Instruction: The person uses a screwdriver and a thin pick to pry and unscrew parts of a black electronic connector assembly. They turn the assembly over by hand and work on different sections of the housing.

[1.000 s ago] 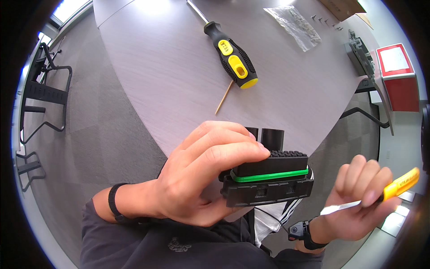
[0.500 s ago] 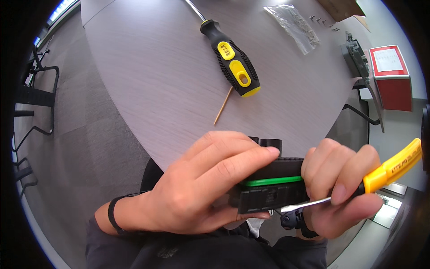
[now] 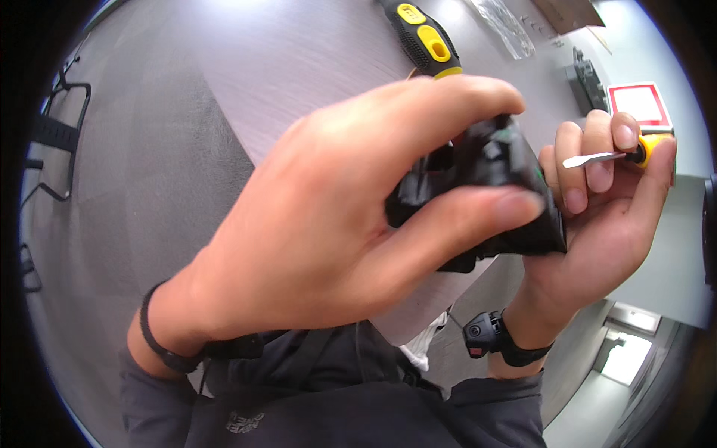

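Note:
My left hand [image 3: 328,201] grips a black plastic device [image 3: 539,228], thumb on the near side and fingers over the top. The device is blurred and tilted, with a little green showing; I cannot tell its kind. In my right hand [image 3: 609,216] is a flat-blade screwdriver [image 3: 651,148] with a yellow handle, its blade pointing left and clear of the device. The right palm is close beside the device's right end; whether they touch is unclear. Beyond my left hand, a larger black and yellow screwdriver [image 3: 426,37] lies on the table, partly covered by my fingers.
The grey table [image 3: 261,82] runs ahead of me. On its far right are a clear plastic bag [image 3: 504,28], several small screws [image 3: 539,28], a brown cardboard piece [image 3: 566,11] and a dark grey part [image 3: 586,82]. A red-and-white box [image 3: 639,104] stands beyond. A black chair [image 3: 60,127] is at left.
Both hands have risen, and the left has turned the device, hiding most of its green stripe. The small screwdriver's blade has moved up and away from the device.

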